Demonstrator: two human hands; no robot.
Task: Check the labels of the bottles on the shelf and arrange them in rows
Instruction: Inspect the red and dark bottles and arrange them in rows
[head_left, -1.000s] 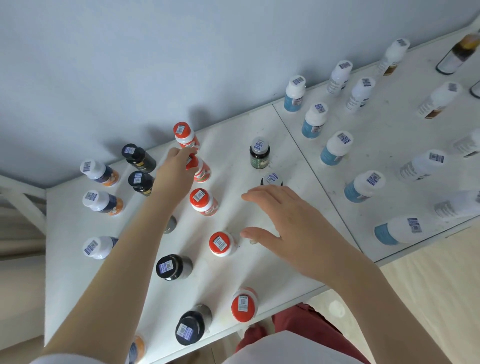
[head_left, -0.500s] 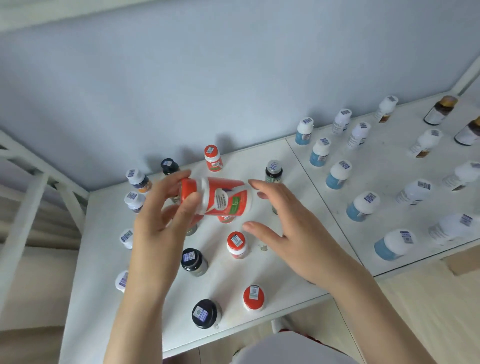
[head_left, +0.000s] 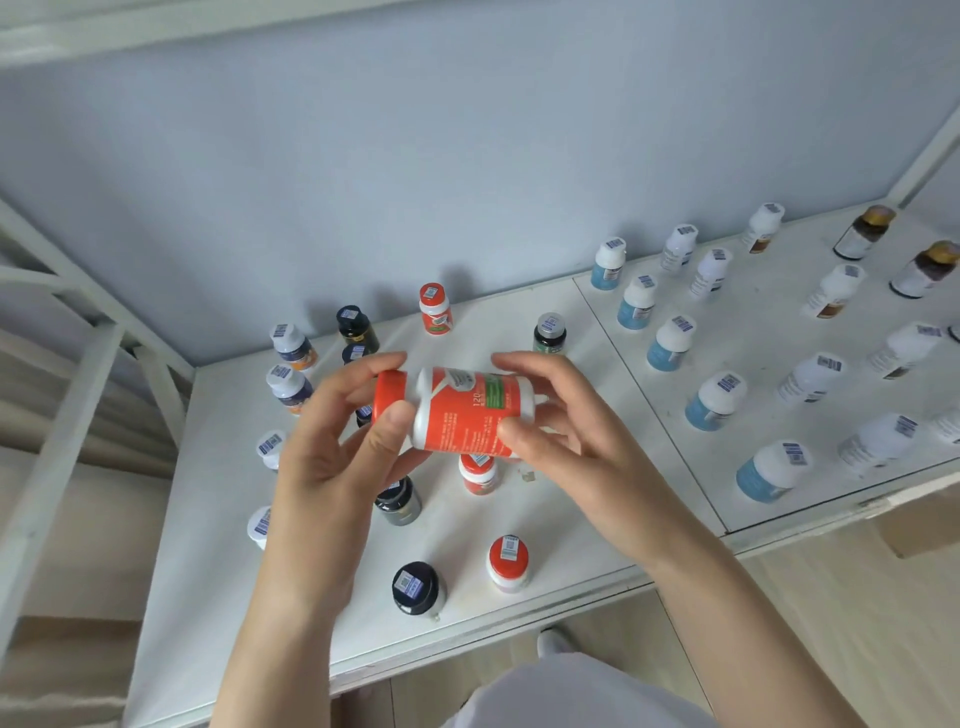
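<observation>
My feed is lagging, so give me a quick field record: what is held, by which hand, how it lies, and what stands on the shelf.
held: orange bottle, on its side above the shelf
left hand: grips the cap end
right hand: fingers curled round the base end
label: faces the camera
left panel: black-capped bottles, orange-capped bottles and white-capped ones, upright, loosely spaced
right panel: blue bottles upright in rows

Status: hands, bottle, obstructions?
Left hand and right hand grip red-capped orange plastic bottle sideways above white shelf. Label faces up. Nothing in the way.
</observation>
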